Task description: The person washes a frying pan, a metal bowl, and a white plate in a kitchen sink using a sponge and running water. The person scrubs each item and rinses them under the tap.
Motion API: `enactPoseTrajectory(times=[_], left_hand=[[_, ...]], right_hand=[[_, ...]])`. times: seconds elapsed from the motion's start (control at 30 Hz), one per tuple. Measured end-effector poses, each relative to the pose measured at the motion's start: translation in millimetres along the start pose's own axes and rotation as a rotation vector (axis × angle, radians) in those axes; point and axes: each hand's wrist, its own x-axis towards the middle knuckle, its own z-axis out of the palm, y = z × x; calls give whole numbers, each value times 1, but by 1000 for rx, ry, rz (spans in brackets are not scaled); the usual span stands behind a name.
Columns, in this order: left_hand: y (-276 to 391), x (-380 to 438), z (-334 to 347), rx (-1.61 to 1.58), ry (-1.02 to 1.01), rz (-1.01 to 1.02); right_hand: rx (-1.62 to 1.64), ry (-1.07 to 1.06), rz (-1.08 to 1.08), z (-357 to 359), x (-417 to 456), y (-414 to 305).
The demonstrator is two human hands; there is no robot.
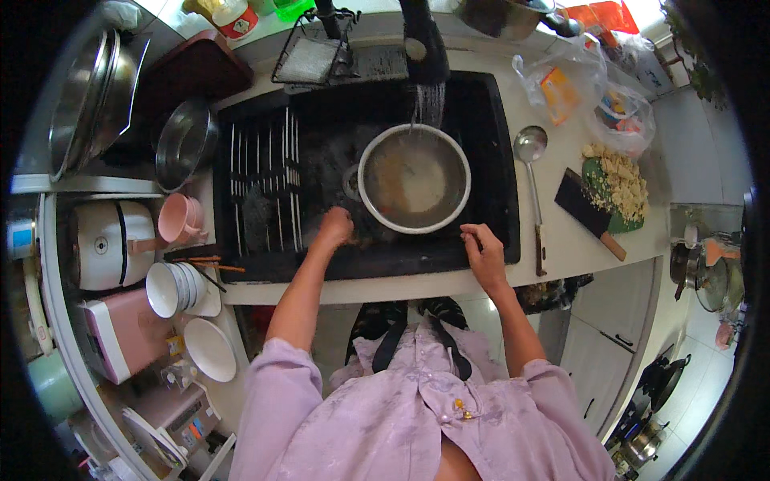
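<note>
A round metal pot [364, 180] with a pale rim stands in the black sink [505, 180]. Cloudy water [415, 174] fills much of it, with brownish matter at the left side. From the black faucet [424, 54], a spray of water falls at the pot's far edge. My left hand [338, 227] is over the sink, left of the pot and apart from it; its fingers are curled and blurred, so anything inside is hidden. Close to the pot's near right side, my right hand [485, 255] has loosely bent fingers, with nothing visible in them.
A metal rack [264, 180] spans the sink's left side. On the right counter lie a ladle [530, 144], a cleaver [582, 201] and chopped food [619, 180] on a green board. Bowls [168, 290], pink cups [179, 217] and chopsticks [210, 263] stand at left.
</note>
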Motion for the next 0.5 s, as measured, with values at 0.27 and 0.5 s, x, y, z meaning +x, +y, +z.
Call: enactPoseTrajectory(times=[0.27,0.5], left_hand=[[-1,40,60,282,-327,645],[-40,62,92,391,-171,910]], right_hand=[[-385,192,146,30,8,4],[-449,237,125,36,11,4]])
